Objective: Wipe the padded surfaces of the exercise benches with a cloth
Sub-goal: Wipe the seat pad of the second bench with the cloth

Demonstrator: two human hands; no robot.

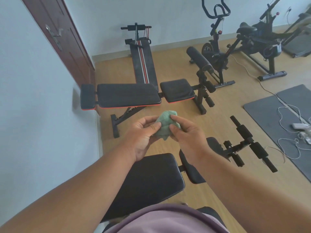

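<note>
A crumpled green cloth [165,125] is held up in the air between both hands. My left hand [143,137] pinches its left side with thumb and fingers. My right hand [188,133] grips its right side. Directly below my arms is a black padded bench [151,182] with a separate seat pad [190,174]. Further off, a second black bench with red trim [127,95] stands across the floor, its seat pad [176,89] to the right. A long sit-up bench with red stripes [144,64] lies behind it.
A white wall [42,98] and dark red door [67,39] close off the left. Exercise bikes [218,52] stand at the back right. Grey mats [277,111] with white cables [286,125] lie on the wooden floor at right. Foam leg rollers [244,130] stick out from the near bench.
</note>
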